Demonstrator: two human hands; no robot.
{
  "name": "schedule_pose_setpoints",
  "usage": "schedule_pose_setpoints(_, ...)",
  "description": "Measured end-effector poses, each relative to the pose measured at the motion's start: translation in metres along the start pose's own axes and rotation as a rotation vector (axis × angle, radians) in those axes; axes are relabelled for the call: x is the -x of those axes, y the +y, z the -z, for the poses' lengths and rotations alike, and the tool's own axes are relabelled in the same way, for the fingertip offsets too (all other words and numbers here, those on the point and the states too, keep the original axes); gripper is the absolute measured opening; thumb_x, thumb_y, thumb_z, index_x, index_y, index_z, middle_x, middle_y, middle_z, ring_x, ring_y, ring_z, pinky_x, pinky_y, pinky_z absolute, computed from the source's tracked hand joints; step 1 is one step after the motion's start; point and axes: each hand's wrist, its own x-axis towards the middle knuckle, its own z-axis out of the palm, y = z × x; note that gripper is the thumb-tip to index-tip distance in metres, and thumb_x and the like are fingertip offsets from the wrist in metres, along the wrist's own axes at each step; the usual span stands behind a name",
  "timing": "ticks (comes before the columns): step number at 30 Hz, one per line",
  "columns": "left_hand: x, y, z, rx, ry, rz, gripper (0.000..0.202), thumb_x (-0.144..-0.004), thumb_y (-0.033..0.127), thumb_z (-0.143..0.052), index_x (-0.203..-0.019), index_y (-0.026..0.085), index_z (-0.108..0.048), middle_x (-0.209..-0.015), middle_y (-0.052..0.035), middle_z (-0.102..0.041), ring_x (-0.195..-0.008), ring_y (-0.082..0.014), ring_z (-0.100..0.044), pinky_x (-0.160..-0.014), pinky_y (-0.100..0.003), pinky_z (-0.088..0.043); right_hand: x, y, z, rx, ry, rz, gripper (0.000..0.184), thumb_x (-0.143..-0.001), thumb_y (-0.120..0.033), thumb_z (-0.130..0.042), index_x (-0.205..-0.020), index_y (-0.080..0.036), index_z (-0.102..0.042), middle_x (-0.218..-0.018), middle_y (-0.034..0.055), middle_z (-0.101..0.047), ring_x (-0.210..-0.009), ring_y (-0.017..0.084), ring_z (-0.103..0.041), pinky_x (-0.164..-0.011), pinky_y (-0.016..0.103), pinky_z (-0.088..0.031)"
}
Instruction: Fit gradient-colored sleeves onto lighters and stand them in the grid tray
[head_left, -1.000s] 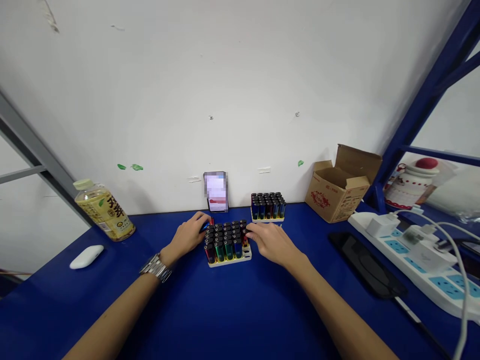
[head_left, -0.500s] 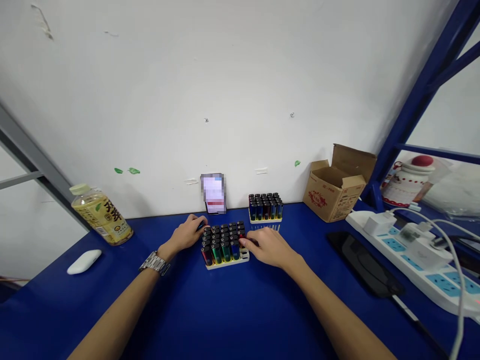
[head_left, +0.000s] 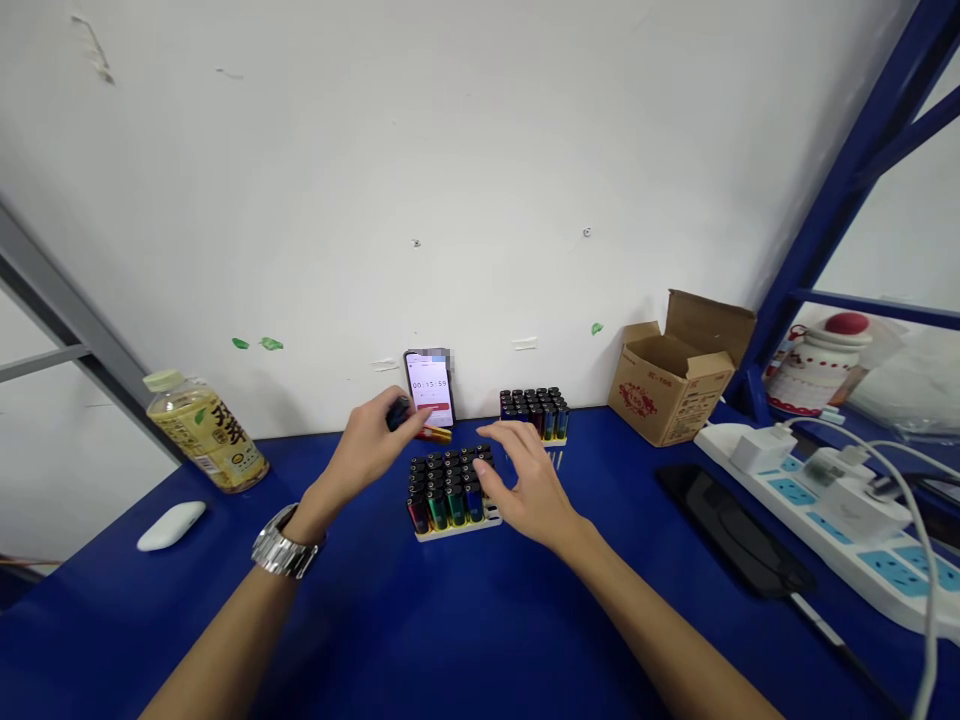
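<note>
My left hand [head_left: 375,435], a metal watch [head_left: 283,543] on its wrist, is raised above the back left of the near battery rack [head_left: 459,533]. Its fingers curl around a dark blue battery [head_left: 397,412]. A red and gold battery [head_left: 436,434] lies sideways by the thumb tip; whether the fingers grip it too is unclear. Upright batteries [head_left: 454,503] in red, green and blue with black tops fill most of the rack, and an uncovered slot shows at its front right. Over the rack's right side, my right hand [head_left: 525,490] is open, thumb and fingers apart, holding nothing visible.
A phone [head_left: 430,385] showing a timer leans on the wall. Behind my right hand stands a second rack of batteries [head_left: 536,408]. To the right are a cardboard box [head_left: 671,385], a black phone [head_left: 731,530] and a power strip [head_left: 825,520]; left, a bottle [head_left: 206,430] and white case [head_left: 171,526].
My left hand has lifted off the rack's left side, bringing the dark blue battery and a red and gold one into view. My right hand has let go of a red battery at the rack and opened.
</note>
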Motion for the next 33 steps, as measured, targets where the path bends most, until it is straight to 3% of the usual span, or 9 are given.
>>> schedule_pose_setpoints(3,0.014,0.037,-0.002,0.052,-0.124,-0.099,0.024,-0.082,0.041,-0.051,-0.072,0.019,-0.05,-0.061,0.0042,-0.053,-0.055,-0.0101,-0.045,-0.053,-0.021,-0.035,-0.002,-0.013,-0.004,0.008,-0.047,0.029,0.037,-0.088,-0.03,-0.053,-0.123,-0.018,-0.049,-0.114,0.0122,-0.058,-0.105,0.026,-0.05,-0.091,0.041,-0.042)
schedule_pose_setpoints(6,0.025,0.052,-0.012,0.089,-0.109,-0.128,0.02,-0.085,0.038,-0.048,-0.079,0.019,-0.051,-0.063,0.0041,-0.055,-0.053,-0.0094,-0.045,-0.054,-0.022,-0.036,0.0,-0.013,-0.008,-0.008,-0.106,0.029,0.026,-0.094,-0.026,-0.042,-0.117,-0.017,-0.05,-0.093,0.01,-0.061,-0.086,0.023,-0.055,-0.079,0.038,-0.046)
schedule_pose_setpoints(10,0.027,0.044,-0.021,0.159,-0.053,-0.076,0.029,-0.085,0.047,-0.049,-0.084,0.019,-0.056,-0.077,0.0001,-0.061,-0.061,-0.0116,-0.05,-0.058,-0.024,-0.039,0.003,0.001,-0.009,-0.09,-0.051,-0.077,0.015,-0.094,-0.023,-0.038,-0.104,-0.017,-0.048,-0.087,0.0081,-0.059,-0.075,0.02,-0.057,-0.065,0.031,-0.044)
schedule_pose_setpoints(14,0.024,0.033,-0.025,0.249,0.001,0.014,0.035,-0.085,0.052,-0.047,-0.08,0.019,-0.058,-0.067,0.0008,-0.057,-0.059,-0.0122,-0.048,-0.057,-0.025,-0.038,0.004,0.016,-0.006,-0.189,0.024,-0.293,0.009,-0.091,-0.027,-0.042,-0.094,-0.019,-0.044,-0.069,-0.0013,-0.052,-0.057,0.014,-0.05,-0.055,0.026,-0.037)
schedule_pose_setpoints(17,0.022,0.032,-0.027,0.368,-0.008,0.063,0.039,-0.085,0.054,-0.046,-0.077,0.018,-0.057,-0.063,0.0019,-0.053,-0.052,-0.0099,-0.042,-0.051,-0.024,-0.035,0.005,0.026,-0.005,-0.351,0.088,-0.421,0.025,-0.088,-0.038,-0.048,-0.071,-0.02,-0.043,-0.057,-0.0052,-0.039,-0.05,0.011,-0.038,-0.049,0.024,-0.031)
schedule_pose_setpoints(20,0.017,0.034,-0.026,0.439,-0.006,0.078,0.04,-0.085,0.055,-0.046,-0.075,0.017,-0.056,-0.065,0.0012,-0.055,-0.049,-0.0084,-0.04,-0.048,-0.023,-0.034,0.006,0.035,-0.008,-0.553,0.089,-0.571,0.048,-0.081,-0.053,-0.052,-0.051,-0.022,-0.032,-0.046,-0.0072,-0.026,-0.041,0.007,-0.024,-0.04,0.023,-0.02)
schedule_pose_setpoints(23,0.012,0.037,-0.024,0.46,-0.001,0.072,0.04,-0.085,0.055,-0.048,-0.073,0.017,-0.055,-0.063,0.0016,-0.053,-0.047,-0.0076,-0.039,-0.046,-0.023,-0.032,0.006,0.04,-0.012,-0.761,0.069,-0.777,0.055,-0.083,-0.06,-0.039,-0.045,-0.022,-0.035,-0.037,-0.008,-0.02,-0.034,0.006,-0.016,-0.035,0.022,-0.013)
schedule_pose_setpoints(26,0.011,0.039,-0.023,0.483,0.014,0.058,0.041,-0.086,0.055,-0.047,-0.073,0.017,-0.055,-0.06,0.0022,-0.051,-0.046,-0.0073,-0.037,-0.046,-0.023,-0.032,0.004,0.041,-0.013,-0.82,0.112,-0.95,0.055,-0.088,-0.053,-0.028,-0.043,-0.023,-0.036,-0.033,-0.0072,-0.02,-0.03,0.007,-0.014,-0.033,0.022,-0.011)
schedule_pose_setpoints(33,0.013,0.037,-0.025,0.463,-0.07,0.112,0.044,-0.083,0.059,-0.047,-0.073,0.017,-0.054,-0.063,0.0017,-0.053,-0.043,-0.0065,-0.037,-0.043,-0.022,-0.03,0.003,0.038,-0.015,-0.792,0.147,-0.98,0.051,-0.089,-0.04,-0.029,-0.042,-0.022,-0.035,-0.033,-0.0058,-0.025,-0.029,0.006,-0.017,-0.031,0.02,-0.014)
